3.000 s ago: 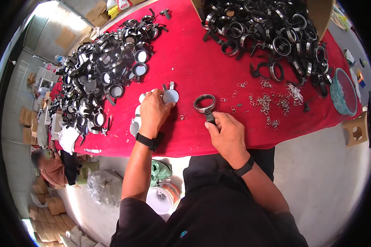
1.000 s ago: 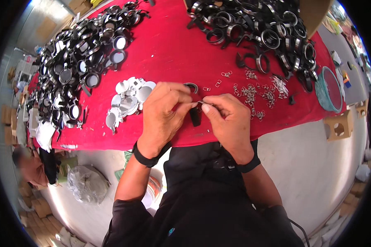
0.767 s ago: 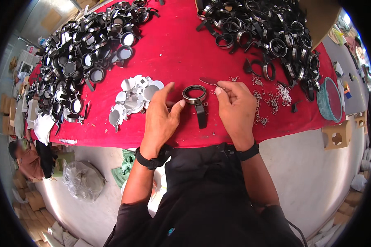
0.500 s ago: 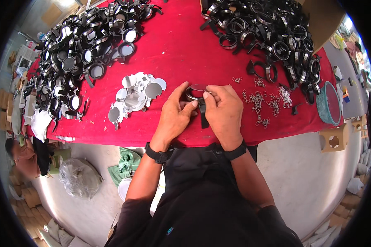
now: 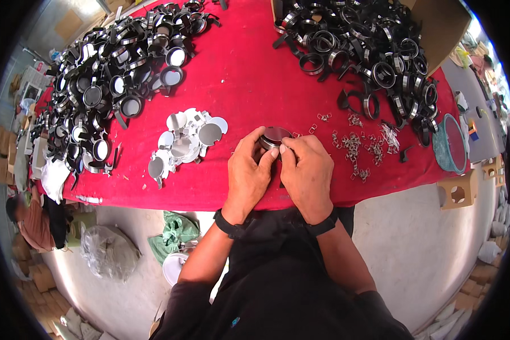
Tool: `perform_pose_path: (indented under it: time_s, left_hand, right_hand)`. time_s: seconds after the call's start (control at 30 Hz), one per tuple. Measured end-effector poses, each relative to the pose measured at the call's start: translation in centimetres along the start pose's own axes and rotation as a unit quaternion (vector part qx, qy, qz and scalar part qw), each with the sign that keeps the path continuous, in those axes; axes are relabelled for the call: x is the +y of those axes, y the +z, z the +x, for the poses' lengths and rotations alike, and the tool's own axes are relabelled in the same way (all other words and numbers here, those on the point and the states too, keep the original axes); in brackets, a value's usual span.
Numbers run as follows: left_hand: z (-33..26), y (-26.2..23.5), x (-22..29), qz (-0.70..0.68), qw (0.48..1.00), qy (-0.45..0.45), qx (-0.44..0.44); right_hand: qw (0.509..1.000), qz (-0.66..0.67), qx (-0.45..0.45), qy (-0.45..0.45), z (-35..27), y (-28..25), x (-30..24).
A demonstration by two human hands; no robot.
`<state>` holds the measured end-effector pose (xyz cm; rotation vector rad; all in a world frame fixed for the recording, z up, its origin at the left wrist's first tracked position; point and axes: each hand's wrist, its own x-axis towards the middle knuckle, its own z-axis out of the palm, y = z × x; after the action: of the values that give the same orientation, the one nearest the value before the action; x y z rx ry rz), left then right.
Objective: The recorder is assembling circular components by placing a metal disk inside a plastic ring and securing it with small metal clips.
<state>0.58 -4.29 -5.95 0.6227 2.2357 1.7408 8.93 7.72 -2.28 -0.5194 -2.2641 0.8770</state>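
Just above the front of the red-covered table, both of my hands hold a black and silver ring-shaped part [image 5: 270,144] with a round metal disc [image 5: 277,134] at its top. My left hand [image 5: 249,173] has its fingers and thumb closed around the ring's left side. From the right, my right hand [image 5: 309,178] pinches the rim near the disc's edge. To the left of my hands lies a small pile of flat metal discs with tabs [image 5: 192,141]. On the right, small wire springs [image 5: 352,146] and thin metal pins [image 5: 390,136] are scattered in loose heaps.
Handled rings with discs [image 5: 96,85] are heaped at the far left, and open handled rings [image 5: 374,56] at the far right. A teal mesh basket [image 5: 451,144] sits at the table's right edge. A person [image 5: 37,224] is beyond the left edge, near a plastic bag [image 5: 109,247].
The ring has tilted and moved slightly lower in the view, with the disc now covering its opening. My hands have drawn closer around it.
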Motion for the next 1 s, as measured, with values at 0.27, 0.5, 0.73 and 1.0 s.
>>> perform_pose_path:
  time_s: [0.27,0.5,0.73,1.0]
  left_hand:
    - [-0.1,-0.1,0.7,0.005,1.0,0.006,0.001]
    - [0.1,-0.3,0.4,-0.003,0.999,0.048,0.007]
    - [0.3,-0.7,-0.2,0.0,1.0,0.019,-0.018]
    - [0.6,-1.5,-0.2,0.05,0.994,0.089,-0.028]
  right_hand:
    - [0.999,-0.044,-0.008,-0.025,-0.4,-0.4,-0.4]
    - [0.995,-0.052,-0.049,-0.076,-0.1,-1.1,-0.4]
    - [0.988,-0.053,-0.075,-0.12,0.4,-1.6,0.1]
    - [0.982,0.138,-0.128,-0.03,1.2,-2.7,2.1]
